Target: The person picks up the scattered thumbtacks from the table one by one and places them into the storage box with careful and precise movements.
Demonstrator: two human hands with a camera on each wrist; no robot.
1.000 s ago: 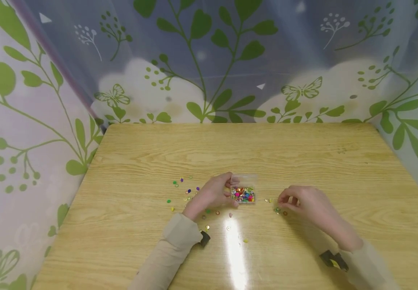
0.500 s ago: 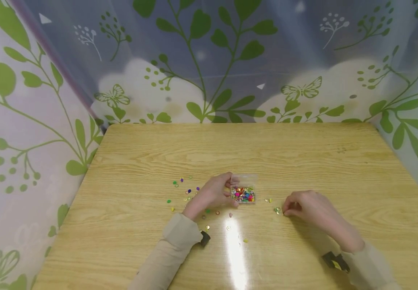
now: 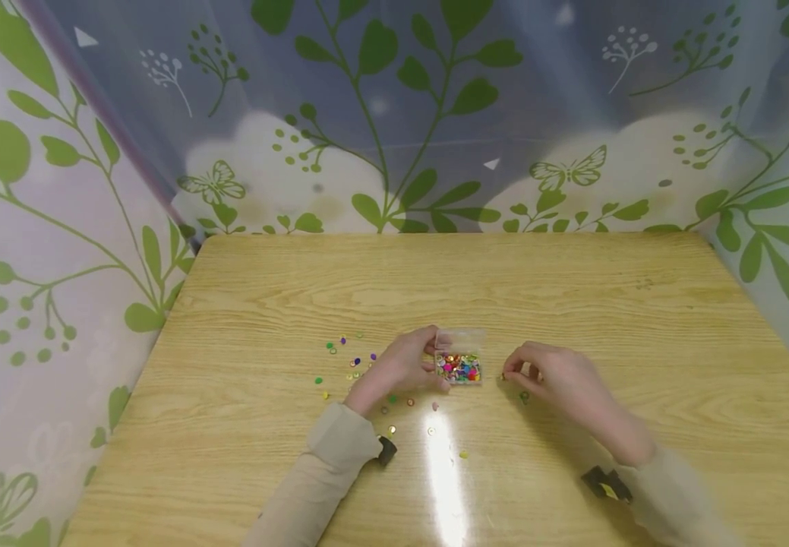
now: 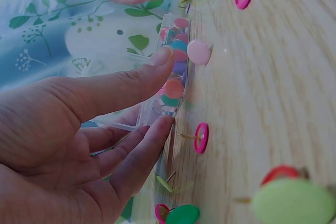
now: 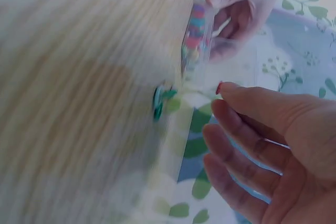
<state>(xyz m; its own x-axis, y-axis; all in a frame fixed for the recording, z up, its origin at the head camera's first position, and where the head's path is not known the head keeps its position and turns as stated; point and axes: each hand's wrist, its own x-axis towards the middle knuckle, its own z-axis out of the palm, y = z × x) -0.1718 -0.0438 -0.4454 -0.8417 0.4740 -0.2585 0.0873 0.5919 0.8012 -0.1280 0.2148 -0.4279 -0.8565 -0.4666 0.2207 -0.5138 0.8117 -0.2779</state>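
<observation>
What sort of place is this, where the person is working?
Probably an indoor workspace: there is a wood-grain table, leaf-printed curtains or wall coverings behind and beside it, and an open clear box of colourful tacks.

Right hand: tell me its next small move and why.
Probably carry the red tack over to the open box and release it inside. The right hand pinches that tack just beside the box, which already contains many colourful tacks, and the left hand holds the box.
</observation>
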